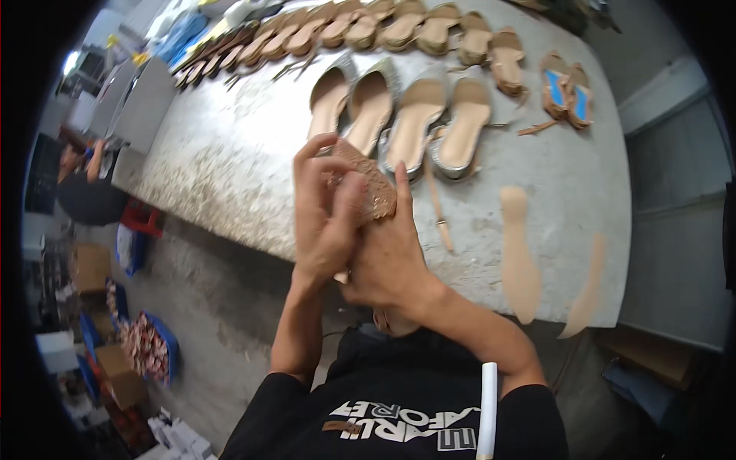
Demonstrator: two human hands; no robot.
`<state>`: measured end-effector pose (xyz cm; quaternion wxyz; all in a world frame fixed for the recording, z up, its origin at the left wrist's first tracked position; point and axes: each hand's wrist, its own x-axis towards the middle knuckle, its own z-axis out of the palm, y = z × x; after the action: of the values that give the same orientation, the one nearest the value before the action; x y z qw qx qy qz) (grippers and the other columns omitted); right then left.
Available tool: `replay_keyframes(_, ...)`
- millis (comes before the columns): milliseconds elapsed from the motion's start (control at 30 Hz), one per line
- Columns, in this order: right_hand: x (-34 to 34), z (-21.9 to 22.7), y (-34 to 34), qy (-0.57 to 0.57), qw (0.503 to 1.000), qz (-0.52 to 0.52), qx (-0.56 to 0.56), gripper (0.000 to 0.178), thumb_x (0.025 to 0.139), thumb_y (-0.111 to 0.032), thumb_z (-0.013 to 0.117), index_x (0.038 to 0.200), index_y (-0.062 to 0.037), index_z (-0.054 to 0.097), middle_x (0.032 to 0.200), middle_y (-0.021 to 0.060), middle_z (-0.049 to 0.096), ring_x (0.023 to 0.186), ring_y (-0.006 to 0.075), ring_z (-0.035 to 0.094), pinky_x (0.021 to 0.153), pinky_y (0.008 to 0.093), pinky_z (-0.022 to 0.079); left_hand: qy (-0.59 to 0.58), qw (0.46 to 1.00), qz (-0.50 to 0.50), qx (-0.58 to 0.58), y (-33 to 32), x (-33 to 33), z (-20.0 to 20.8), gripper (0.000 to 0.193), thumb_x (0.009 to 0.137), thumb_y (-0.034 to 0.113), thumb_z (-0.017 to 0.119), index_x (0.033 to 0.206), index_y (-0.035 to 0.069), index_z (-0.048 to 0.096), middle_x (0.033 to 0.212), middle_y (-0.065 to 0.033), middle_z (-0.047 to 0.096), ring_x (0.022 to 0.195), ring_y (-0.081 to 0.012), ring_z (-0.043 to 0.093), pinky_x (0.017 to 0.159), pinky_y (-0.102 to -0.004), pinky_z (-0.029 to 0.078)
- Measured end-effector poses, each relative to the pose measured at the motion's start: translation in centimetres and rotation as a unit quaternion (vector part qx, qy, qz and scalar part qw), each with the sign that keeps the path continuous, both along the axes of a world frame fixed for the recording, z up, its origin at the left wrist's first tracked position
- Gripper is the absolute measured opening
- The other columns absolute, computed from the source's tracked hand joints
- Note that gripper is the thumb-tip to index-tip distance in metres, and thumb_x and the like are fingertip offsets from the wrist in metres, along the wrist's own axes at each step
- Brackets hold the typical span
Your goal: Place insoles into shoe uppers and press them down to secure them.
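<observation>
Both hands are raised together over the near edge of the table, closed around a tan, glittery shoe. Most of the shoe is hidden by my fingers; one rough, speckled end shows between them. My left hand curls over it from the left, its fingers bent and slightly blurred. From below and the right, my right hand grips it, one finger pointing up along its side. Just beyond are two pairs of silver flats, including a silver shoe with a beige insole. A thin beige strap lies beside them.
A curved row of tan shoes lines the far side of the table. Two beige insoles, one a foot-shaped insole, lie at right. Tan sandals with blue patches sit behind. A co-worker is at far left.
</observation>
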<state>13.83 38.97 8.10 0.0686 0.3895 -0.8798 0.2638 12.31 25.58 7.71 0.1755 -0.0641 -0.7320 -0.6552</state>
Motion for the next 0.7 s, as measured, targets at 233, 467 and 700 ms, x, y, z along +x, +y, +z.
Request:
replay_keyframes(233, 5.0, 3.7, 11.2, 0.085, 0.984, -0.156, -0.018, 0.062, 0.081, -0.039, 0.075, 0.119, 0.0084, 0.067, 0.121, 0.0295, 0.064, 0.126, 0.0480, 0.056, 0.112, 0.0829, 0.013, 0.028, 0.937, -0.307, 0.161, 11.0, -1.4, 4.7, 0.025, 0.099, -0.006, 0.053, 0.124, 0.000, 0.055, 0.130, -0.0149, 0.050, 0.109, -0.0228, 0.063, 0.093, -0.0342, 0.053)
replay_keyframes(467, 10.9, 2.3, 20.7, -0.016, 0.900, -0.426, -0.091, 0.053, 0.082, -0.016, 0.079, 0.128, 0.0066, 0.064, 0.146, 0.0340, 0.048, 0.128, 0.0547, 0.052, 0.105, 0.0598, 0.045, -0.190, 0.866, -0.378, 0.266, 27.3, -9.7, 5.5, 0.034, 0.104, 0.009, 0.052, 0.138, 0.001, 0.052, 0.125, -0.0182, 0.054, 0.118, -0.0327, 0.064, 0.099, -0.0455, 0.053)
replay_keyframes(700, 4.6, -5.6, 30.3, -0.035, 0.865, -0.496, -0.068, 0.057, 0.083, -0.005, 0.069, 0.138, 0.0046, 0.056, 0.146, 0.0279, 0.050, 0.123, 0.0483, 0.054, 0.104, 0.0524, 0.044, 0.014, 0.879, -0.022, -0.477, 36.4, -32.2, -9.8, 0.091, 0.074, 0.026, 0.081, 0.148, -0.005, 0.037, 0.135, -0.0352, 0.055, 0.128, -0.0376, 0.056, 0.107, -0.0468, 0.043)
